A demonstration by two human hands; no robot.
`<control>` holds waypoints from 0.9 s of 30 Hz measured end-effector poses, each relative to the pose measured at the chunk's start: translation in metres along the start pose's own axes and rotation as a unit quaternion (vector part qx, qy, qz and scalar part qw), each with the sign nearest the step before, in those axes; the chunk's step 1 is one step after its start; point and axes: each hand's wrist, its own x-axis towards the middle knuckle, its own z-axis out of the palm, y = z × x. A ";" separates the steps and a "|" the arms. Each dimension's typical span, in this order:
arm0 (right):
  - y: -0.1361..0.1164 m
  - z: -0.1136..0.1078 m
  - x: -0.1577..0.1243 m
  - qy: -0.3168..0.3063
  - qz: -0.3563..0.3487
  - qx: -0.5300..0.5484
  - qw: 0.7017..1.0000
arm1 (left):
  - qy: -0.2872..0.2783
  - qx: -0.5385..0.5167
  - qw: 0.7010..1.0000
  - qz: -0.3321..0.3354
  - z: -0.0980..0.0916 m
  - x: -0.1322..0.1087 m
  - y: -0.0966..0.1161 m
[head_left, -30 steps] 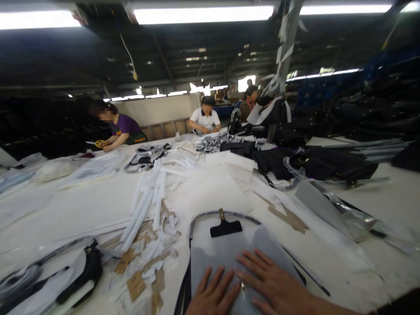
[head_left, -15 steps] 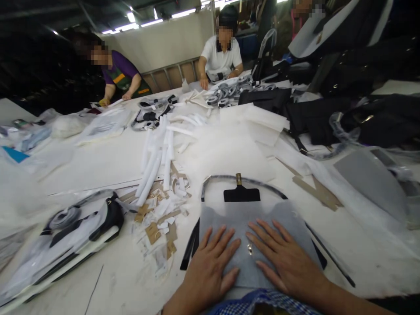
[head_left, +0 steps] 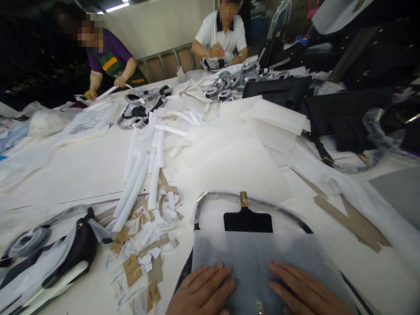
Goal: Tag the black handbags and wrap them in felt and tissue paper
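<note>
A bag lies on the white table right in front of me, covered by a translucent sheet (head_left: 251, 258). Its plastic-wrapped handle (head_left: 223, 194) arches at the far side, around a black tab (head_left: 248, 221) with a gold clasp (head_left: 243, 199). My left hand (head_left: 205, 291) rests flat on the left part of the sheet, fingers stretched out. On the right part, my right hand (head_left: 305, 288) lies flat too, with nothing held. A small metal piece (head_left: 260, 307) shows between the hands at the lower edge.
Paper tags and scraps (head_left: 133, 269) lie left of the bag, with white tubes (head_left: 134, 188) behind. Another wrapped bag (head_left: 70, 249) is at far left. White sheets (head_left: 236, 153) lie ahead, black bags (head_left: 348, 113) at right. Two people work across the table.
The view has shifted, so the bag and hands sit lower in the picture. My hands are farther apart on the sheet. The person in white has raised a hand.
</note>
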 end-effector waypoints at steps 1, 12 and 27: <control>0.002 -0.004 0.006 -0.007 -0.009 -0.020 1.000 | 0.003 -0.007 1.000 -0.030 -0.004 0.008 -0.003; 0.011 -0.021 0.047 -0.037 0.029 -0.043 0.998 | -0.016 -0.103 0.986 -0.128 -0.012 0.056 -0.009; 0.013 -0.015 0.054 -0.044 0.132 0.007 0.990 | -0.042 -0.142 0.975 -0.164 -0.005 0.064 -0.009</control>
